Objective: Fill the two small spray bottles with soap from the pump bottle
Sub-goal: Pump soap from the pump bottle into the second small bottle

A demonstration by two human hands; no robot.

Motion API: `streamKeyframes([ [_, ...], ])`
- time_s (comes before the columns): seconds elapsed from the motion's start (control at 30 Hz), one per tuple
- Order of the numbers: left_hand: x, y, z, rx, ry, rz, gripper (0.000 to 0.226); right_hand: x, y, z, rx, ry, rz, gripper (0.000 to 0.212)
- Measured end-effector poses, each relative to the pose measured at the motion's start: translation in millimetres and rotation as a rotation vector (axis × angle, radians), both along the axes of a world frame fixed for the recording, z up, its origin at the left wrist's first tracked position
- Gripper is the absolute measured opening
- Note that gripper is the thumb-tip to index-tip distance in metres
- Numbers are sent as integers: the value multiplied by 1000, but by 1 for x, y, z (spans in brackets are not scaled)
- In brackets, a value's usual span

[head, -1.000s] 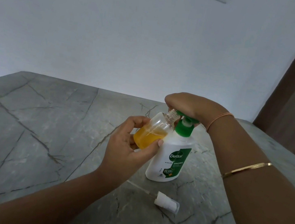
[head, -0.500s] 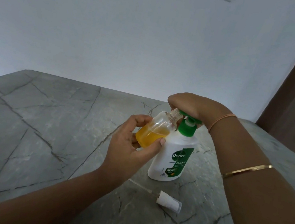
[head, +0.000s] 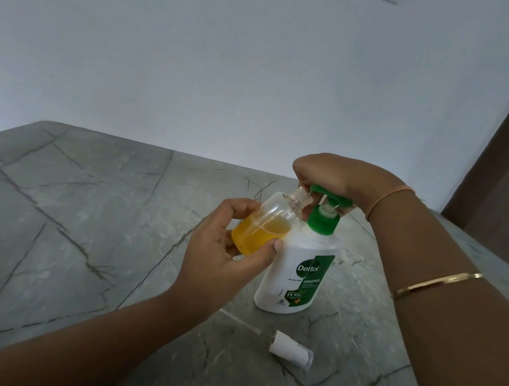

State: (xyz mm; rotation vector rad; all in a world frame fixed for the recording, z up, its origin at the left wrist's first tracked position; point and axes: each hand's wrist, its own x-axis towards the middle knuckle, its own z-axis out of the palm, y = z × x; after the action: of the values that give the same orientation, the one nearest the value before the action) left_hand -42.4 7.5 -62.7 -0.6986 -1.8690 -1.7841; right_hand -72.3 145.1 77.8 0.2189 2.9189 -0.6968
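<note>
On my feed the left grip (head: 221, 260) sits just left of centre, thumb and fingers curled round the lower half of a small spray bottle (head: 268, 224). The bottle is clear, uncapped and held off the tabletop (head: 61, 231). It tilts so that its threaded neck points up and to the right. Orange-yellow soap fills roughly its lower half.

The open neck lies right at the spout of the green pump head (head: 330, 200). I cannot tell whether the two touch. The right grip (head: 337, 178) comes in from the right edge of the frame and is clenched over that pump head from above, with a fingertip showing beneath the spout. A short piece of white stem shows between the head and the green collar.

The white pump bottle (head: 297, 274), with its green label, stands upright on the tabletop right of centre, and the spray bottle's side rests against its shoulder.

Below it in the frame, a white spray cap (head: 290, 350) lies on its side on the grey veined stone, its thin dip tube (head: 238, 320) pointing up and left.

The right arm wears a gold bangle (head: 436, 285) and a thin orange band (head: 390, 195) at the wrist.
</note>
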Motion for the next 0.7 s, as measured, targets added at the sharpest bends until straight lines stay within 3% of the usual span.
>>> streamKeyframes([
  [0.43,0,1,-1,-10,-15,-4,44,1,-4,-8,-11,37,-1,24],
  [0.7,-1,1,-2,-30,-1,21,41,0,-1,0,19,-1,17,38],
])
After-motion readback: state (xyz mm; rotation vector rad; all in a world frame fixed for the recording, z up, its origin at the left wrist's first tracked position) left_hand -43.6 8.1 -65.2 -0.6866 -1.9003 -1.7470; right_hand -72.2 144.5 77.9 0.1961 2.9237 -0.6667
